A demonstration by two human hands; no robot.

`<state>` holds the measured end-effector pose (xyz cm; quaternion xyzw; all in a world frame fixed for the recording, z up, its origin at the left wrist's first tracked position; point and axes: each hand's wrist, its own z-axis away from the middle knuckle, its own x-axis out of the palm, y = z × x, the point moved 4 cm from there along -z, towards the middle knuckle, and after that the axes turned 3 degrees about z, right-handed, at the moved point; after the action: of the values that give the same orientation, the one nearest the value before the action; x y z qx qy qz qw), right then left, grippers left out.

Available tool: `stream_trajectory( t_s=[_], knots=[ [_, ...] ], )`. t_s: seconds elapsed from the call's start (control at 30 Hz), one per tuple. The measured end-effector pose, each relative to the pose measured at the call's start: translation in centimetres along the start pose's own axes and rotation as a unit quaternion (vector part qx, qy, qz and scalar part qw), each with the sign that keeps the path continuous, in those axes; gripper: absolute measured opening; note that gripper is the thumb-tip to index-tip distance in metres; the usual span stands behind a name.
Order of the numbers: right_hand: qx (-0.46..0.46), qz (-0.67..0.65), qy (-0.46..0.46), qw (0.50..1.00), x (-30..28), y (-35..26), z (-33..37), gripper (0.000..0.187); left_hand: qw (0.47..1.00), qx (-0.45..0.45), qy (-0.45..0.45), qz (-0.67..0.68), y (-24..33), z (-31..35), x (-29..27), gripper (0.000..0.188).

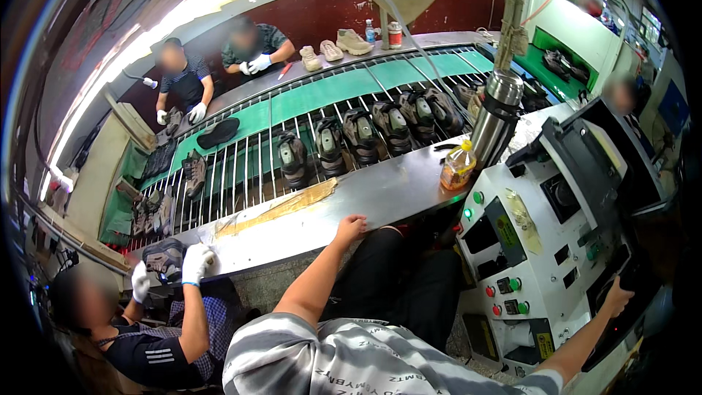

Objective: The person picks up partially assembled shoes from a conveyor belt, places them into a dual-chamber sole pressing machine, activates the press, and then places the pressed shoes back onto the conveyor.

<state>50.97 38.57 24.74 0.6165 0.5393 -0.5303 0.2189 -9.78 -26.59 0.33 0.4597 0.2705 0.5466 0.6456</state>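
Observation:
My left hand rests at the near edge of the metal bench, its fingers lying loosely on the edge with nothing in them. Out to the right, my right hand is closed at the dark side of a grey-white machine; what its fingers hold is hidden. The machine carries green and red push buttons. Beyond the bench, several brown and grey shoes stand in a row on a roller conveyor, with shoe lasts inside.
A steel thermos and a bottle of orange liquid stand beside the machine. At lower left a gloved co-worker handles a dark shoe. Two more gloved people work across the conveyor. A tan strip lies on the bench.

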Motion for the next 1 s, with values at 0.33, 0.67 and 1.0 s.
stream_trajectory(
  t_s=[0.33, 0.67, 1.0],
  knots=[
    [-0.252, -0.247, 0.222, 0.909, -3.9, 5.5, 17.0, 0.075, 0.997, 0.041, 0.018, 0.058, -3.2, 4.2, -6.7, 0.021],
    [-0.073, -0.705, -0.340, 0.618, -5.5, -5.3, 43.3, 0.059, 0.937, 0.127, -0.326, 0.002, 3.1, 16.5, 4.9, 0.047],
    [-0.451, -0.326, -0.756, 0.345, -10.8, -26.1, 78.9, 0.063, 0.925, 0.139, -0.087, 0.344, 12.4, 16.5, -14.7, 0.060]
  ],
)
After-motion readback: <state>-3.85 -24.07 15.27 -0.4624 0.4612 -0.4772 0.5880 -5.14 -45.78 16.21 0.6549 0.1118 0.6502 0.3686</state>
